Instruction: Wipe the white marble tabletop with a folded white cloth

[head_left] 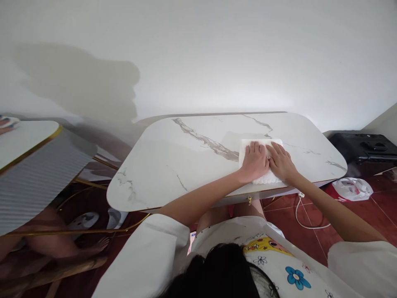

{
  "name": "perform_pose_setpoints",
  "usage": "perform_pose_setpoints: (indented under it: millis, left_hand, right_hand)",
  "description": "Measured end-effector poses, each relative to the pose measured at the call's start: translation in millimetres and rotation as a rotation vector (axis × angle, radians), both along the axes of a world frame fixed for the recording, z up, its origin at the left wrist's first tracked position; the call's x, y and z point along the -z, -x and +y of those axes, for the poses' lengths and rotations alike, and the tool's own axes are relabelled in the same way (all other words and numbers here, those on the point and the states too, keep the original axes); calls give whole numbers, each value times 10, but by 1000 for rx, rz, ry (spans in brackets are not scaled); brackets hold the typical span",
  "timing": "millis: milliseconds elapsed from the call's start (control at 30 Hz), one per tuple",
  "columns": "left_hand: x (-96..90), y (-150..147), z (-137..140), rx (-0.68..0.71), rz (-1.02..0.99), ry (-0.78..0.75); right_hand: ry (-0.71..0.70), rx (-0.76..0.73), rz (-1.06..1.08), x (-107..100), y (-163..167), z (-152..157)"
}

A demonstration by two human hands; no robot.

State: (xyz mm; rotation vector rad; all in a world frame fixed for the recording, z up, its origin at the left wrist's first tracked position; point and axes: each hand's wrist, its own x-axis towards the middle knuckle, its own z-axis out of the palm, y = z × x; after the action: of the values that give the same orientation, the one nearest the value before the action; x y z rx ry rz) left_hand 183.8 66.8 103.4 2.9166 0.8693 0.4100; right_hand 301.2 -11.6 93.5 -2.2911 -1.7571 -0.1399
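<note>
A folded white wipe [267, 179] lies on the marbled white tabletop [161, 165], right of its middle and close to the front edge. Whether it is paper or cloth I cannot tell. Flat on its left half rests my left hand [254, 161], fingers stretched toward the wall. My right hand [282, 163] lies on the right part, its fingers slanting up to the left. The two thumbs almost meet over the wipe. Both palms face down, pressing on it rather than wrapped around it.
A white wall [217, 62] rises behind the table. At left stands another table [27, 136] with a gold edge, where part of another person's hand [6, 124] shows. A black case [362, 149], a plastic bag [352, 189] and a white cable [299, 215] are at right.
</note>
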Motion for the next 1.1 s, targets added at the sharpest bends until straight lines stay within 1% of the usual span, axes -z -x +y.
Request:
perform_pose_setpoints:
  millis: [100, 333, 600, 767, 900, 1100]
  left_hand:
    - [14, -96, 101, -3, -32, 17]
    - [48, -316, 380, -28, -73, 29]
    - [50, -574, 743, -92, -85, -5]
    - [66, -722, 994, -96, -91, -10]
    - [69, -832, 1187, -96, -91, 4]
    - [68, -992, 1430, -92, -90, -8]
  right_hand:
    - [-16, 5, -5, 9, -88, 103]
    - [-3, 2, -8, -4, -307, 402]
    - [-87, -68, 45, 56, -645, 847]
    - [-75, -53, 45, 79, -805, 1110]
    - [-92, -52, 57, 80, -917, 1303]
    - [-91, -34, 70, 80, -1072, 1537]
